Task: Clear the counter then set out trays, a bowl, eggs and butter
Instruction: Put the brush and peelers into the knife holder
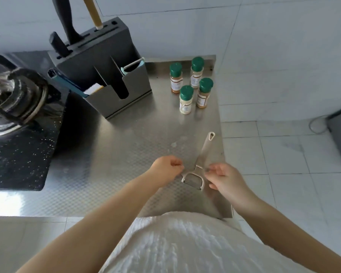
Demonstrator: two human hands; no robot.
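1. Stainless steel counter (110, 154), seen from the head camera; person in a white garment stands at its near edge, both forearms reaching over it.
2. Y-shaped peeler (200, 164) lies flat on the counter near the right edge, blade end toward the person, handle angled away with its hanging hole at the far tip.
3. Left hand (165, 168) sits just left of the peeler's blade head, fingers curled in loosely, nothing visible inside them; fingertips close to the blade frame, contact cannot be told.
4. Right hand (224, 178) sits just right of the blade head, fingers loosely bent; thumb and forefinger near the neck of the peeler, whether they pinch it cannot be told.
5. Four spice jars (191, 83) with green lids stand upright in a tight cluster at the far right corner, well apart from the hands.
6. Grey knife block (104, 69) stands at the far centre, knife handles sticking up, utensils in its front pockets.
7. Gas hob (14, 119) with black glass top to the left.
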